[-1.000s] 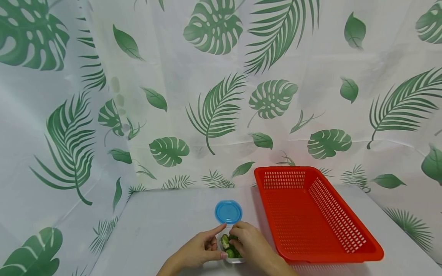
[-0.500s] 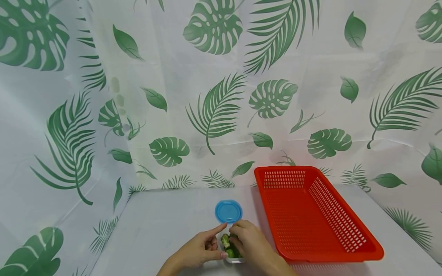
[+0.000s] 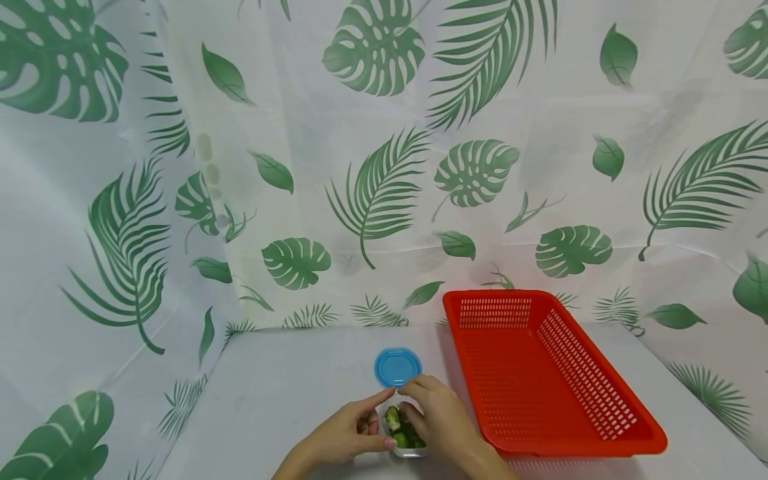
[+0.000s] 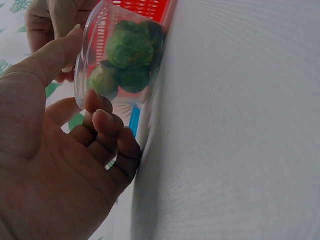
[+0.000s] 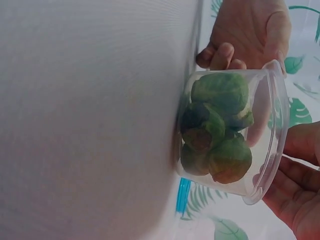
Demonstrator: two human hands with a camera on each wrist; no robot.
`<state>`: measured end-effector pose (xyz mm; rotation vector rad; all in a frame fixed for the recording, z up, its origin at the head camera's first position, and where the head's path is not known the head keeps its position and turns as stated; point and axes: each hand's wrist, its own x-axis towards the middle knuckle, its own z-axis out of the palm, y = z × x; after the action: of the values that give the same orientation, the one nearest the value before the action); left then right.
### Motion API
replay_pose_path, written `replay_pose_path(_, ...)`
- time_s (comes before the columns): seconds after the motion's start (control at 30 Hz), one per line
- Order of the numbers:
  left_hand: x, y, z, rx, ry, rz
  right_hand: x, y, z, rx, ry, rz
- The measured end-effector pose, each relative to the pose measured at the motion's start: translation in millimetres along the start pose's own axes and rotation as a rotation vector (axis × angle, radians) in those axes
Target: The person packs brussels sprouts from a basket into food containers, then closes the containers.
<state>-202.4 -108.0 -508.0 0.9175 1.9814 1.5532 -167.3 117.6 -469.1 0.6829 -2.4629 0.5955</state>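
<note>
A small clear plastic container (image 3: 411, 453) stands on the table with several Brussels sprouts (image 3: 399, 433) inside. In the right wrist view, the Brussels sprouts (image 5: 220, 95) are heaped below the container's rim (image 5: 280, 145). My left hand (image 3: 345, 435) holds the container from the left, with thumb and index finger spread along its rim and the other fingers loosely curled beside its wall. Over the container's right side is my right hand (image 3: 441, 420), its thumb and fingers apart near the opening. I see nothing held in it. Part of the contents is hidden beneath the right hand.
A round blue lid (image 3: 398, 367) lies flat just behind the container. To the right stands a large red perforated basket (image 3: 522, 373), close to the right forearm. A white curtain with green leaf prints (image 3: 372, 193) rises behind the table (image 3: 270, 373).
The right hand has lifted slightly, and its thumb and fingers have spread, showing more of the sprouts. The left hand stays on the container. The head view has shifted slightly.
</note>
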Motion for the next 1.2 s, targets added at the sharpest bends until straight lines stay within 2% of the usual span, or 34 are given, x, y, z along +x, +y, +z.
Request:
replay_pose_path(0.2, -0.4, 3.2, -1.3, 0.029, 0.014, 0.008, 2, -1, -0.4, 0.044, 0.02, 0.036)
replay_pose_path(0.33, -0.8, 2.8, -3.9, 0.066, 0.055, 0.002, 6, -3, 1.5, 0.074, 0.017, 0.082)
replay_pose_path(0.53, 0.4, -1.9, -7.7, 0.141, 0.189, -0.015, 12, -1, 9.1, 0.161, 0.029, 0.175)
replay_pose_path(0.67, 2.7, -5.4, -11.0, 0.209, 0.299, -0.019, 15, 7, 17.2, 0.237, 0.097, 0.207)
replay_pose_path(0.83, 7.5, -9.3, -14.4, 0.294, 0.397, -0.006, 19, 15, 22.4, 0.294, 0.157, 0.253)
replay_pose_path(1.07, 17.1, -12.8, -16.9, 0.292, 0.491, 0.014, 23, 25, 28.9, 0.402, 0.126, 0.393)
replay_pose_path(1.2, 22.8, -14.6, -17.6, 0.28, 0.535, -0.017, 23, 34, 35.7, 0.479, 0.144, 0.462)
